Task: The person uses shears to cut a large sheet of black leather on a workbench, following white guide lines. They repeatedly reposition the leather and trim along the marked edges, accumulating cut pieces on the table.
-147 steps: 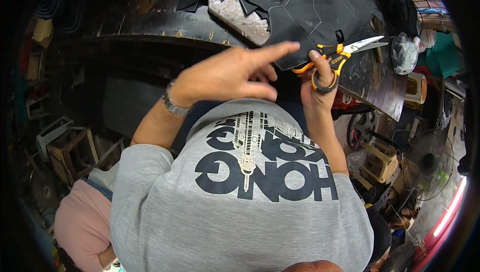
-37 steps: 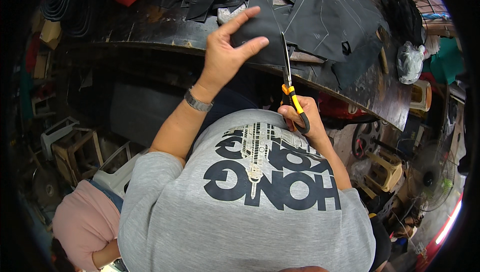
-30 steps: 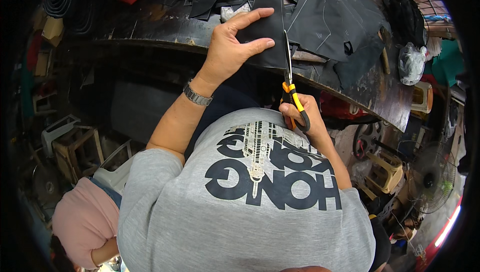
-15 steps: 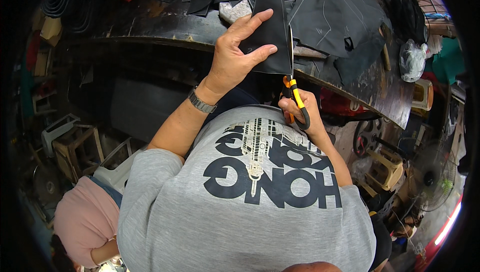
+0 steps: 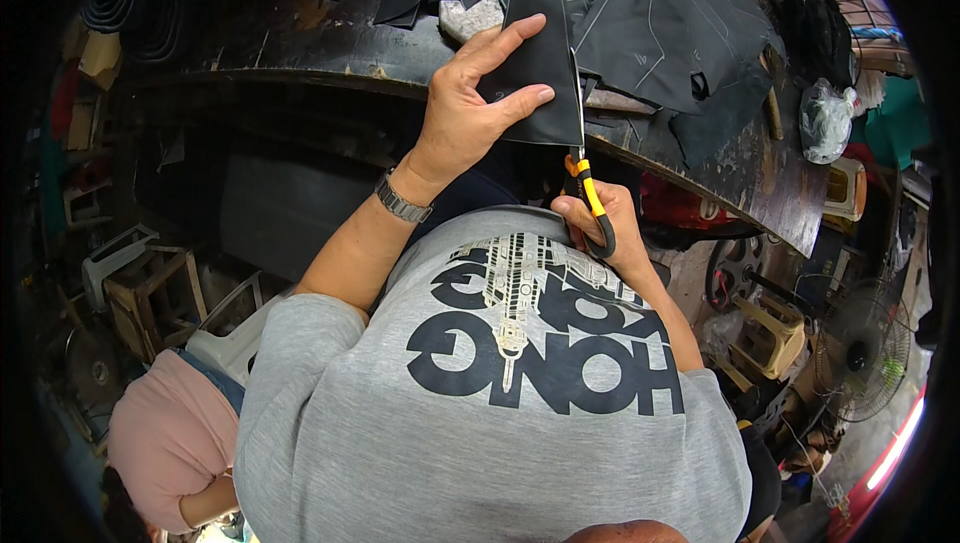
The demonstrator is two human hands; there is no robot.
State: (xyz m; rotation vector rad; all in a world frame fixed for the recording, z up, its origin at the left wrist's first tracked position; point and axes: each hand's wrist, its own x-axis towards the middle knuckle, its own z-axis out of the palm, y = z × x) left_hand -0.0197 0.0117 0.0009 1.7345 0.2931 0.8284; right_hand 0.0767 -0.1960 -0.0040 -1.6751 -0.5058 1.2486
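My left hand (image 5: 480, 93) holds a black, leather-like piece (image 5: 538, 63) over the table's near edge. Its thumb and a long finger lie on the upper face; the other fingers are partly hidden. In my right hand (image 5: 612, 223) is a pair of scissors (image 5: 590, 188) with yellow, orange and black handles. Their blades point away from me, along the right edge of the held piece. Part of the lower handle is hidden by my fingers.
More black sheets (image 5: 640, 38) with pale drawn lines cover the dark table (image 5: 330, 53). A pale stone block (image 5: 470, 20) lies beside the held piece. At the right are a clear plastic bag (image 5: 826, 118) and a fan (image 5: 862, 353). Another person in pink (image 5: 170, 433) is at lower left.
The scissor handles have come closer together in my right hand, and the blade tips show slightly higher and further left. The held black piece has shifted slightly; my left hand stays nearly still.
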